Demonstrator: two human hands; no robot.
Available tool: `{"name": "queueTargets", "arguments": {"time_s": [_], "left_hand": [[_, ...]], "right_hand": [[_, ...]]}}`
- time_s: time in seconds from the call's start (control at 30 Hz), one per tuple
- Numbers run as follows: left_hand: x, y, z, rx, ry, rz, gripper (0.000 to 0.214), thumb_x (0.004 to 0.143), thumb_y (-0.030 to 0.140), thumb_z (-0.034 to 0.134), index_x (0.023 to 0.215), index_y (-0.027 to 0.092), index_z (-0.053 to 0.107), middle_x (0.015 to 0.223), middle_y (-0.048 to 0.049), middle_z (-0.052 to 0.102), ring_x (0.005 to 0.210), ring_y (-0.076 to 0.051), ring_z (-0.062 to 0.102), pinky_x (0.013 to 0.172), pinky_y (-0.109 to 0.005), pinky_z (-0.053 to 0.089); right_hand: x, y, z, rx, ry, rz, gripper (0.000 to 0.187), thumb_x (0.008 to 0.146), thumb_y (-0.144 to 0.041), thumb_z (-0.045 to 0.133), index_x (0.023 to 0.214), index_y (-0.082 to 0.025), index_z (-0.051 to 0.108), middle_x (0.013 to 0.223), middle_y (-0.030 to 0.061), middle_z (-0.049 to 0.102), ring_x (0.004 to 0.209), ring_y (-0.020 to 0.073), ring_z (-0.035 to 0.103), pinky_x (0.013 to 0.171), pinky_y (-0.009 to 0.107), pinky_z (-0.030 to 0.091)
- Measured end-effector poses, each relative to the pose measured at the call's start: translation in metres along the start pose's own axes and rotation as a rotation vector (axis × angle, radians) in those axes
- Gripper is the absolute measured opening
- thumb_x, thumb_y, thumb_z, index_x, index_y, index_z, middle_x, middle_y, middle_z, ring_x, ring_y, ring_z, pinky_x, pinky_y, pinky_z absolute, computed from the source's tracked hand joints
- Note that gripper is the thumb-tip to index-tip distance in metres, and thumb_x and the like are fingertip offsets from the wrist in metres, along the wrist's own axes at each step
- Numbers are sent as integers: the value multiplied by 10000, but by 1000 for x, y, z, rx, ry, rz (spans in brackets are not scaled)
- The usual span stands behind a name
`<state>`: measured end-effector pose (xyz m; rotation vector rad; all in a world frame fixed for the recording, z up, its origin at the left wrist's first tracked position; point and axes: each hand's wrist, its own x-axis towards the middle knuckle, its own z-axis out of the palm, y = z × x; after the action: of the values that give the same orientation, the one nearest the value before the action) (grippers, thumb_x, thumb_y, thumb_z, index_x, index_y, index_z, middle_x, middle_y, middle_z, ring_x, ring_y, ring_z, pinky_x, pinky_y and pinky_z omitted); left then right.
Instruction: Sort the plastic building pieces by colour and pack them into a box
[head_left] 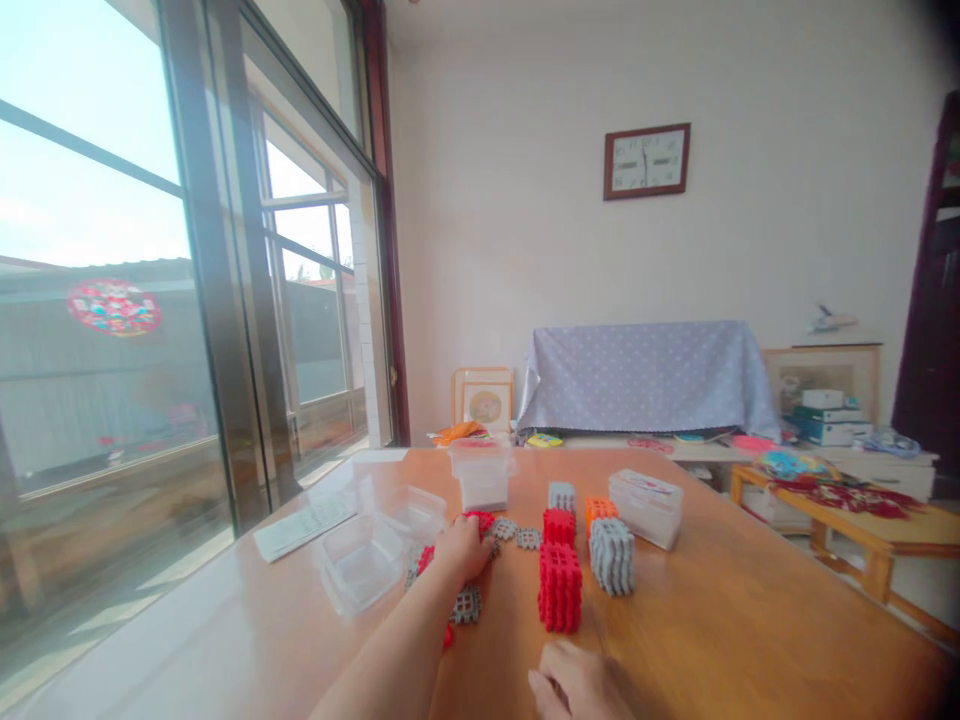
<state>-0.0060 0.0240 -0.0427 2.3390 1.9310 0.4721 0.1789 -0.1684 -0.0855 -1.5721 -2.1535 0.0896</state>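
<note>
My left hand (pixel 461 552) reaches across the wooden table (pixel 750 620) and rests, fingers curled, on loose red and grey waffle-block pieces (pixel 517 533); what it grips is hidden. My right hand (pixel 577 685) lies near the front edge, fingers curled down on the tabletop, just below a red block cube (pixel 559 587). A grey cube (pixel 611 556) stands to the right of it, with a smaller red cube (pixel 558 525), an orange one (pixel 600 510) and a grey one (pixel 562 496) behind.
Open clear plastic boxes (pixel 364 560) lie left of my left hand, one clear tub (pixel 482 475) stands behind, a lidded box (pixel 646 507) at right. A paper sheet (pixel 304 525) lies near the window. A covered cabinet and low bench stand beyond.
</note>
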Motion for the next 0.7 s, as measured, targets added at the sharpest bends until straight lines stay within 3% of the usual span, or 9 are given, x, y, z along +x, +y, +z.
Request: {"name": "queueTargets", "arguments": {"time_s": [0.17, 0.4, 0.53, 0.7], "left_hand": [[-25, -2, -1, 47, 10, 74, 345, 816, 473, 590, 1057, 234, 657, 1187, -124, 633, 1160, -339, 561, 962, -431, 420], [-62, -4, -17, 8, -23, 118, 267, 773, 458, 649, 931, 244, 671, 1132, -87, 646, 1091, -307, 583, 940, -412, 425], [-53, -5, -26, -70, 14, 62, 231, 859, 390, 563, 984, 223, 663, 1146, -109, 664, 1117, -297, 585, 952, -399, 422], [-16, -8, -28, -96, -38, -12, 220, 892, 286, 522, 1028, 174, 655, 1099, -150, 694, 1060, -283, 628, 909, -394, 456]], "right_hand": [[-5, -5, -4, -9, 23, -10, 233, 948, -318, 460, 757, -231, 563, 763, 11, 695, 684, 157, 641, 562, 317, 197], [-12, -14, -12, 10, 103, -4, 256, 959, -306, 443, 741, -228, 552, 725, -3, 658, 635, 141, 595, 571, 323, 177], [-9, -10, -7, -5, 94, -11, 234, 949, -303, 459, 757, -231, 572, 735, -1, 679, 645, 145, 609, 568, 321, 175], [-2, -8, -7, -17, 9, 11, 180, 908, -285, 502, 770, -229, 604, 766, 5, 709, 662, 150, 645, 547, 304, 188]]}}
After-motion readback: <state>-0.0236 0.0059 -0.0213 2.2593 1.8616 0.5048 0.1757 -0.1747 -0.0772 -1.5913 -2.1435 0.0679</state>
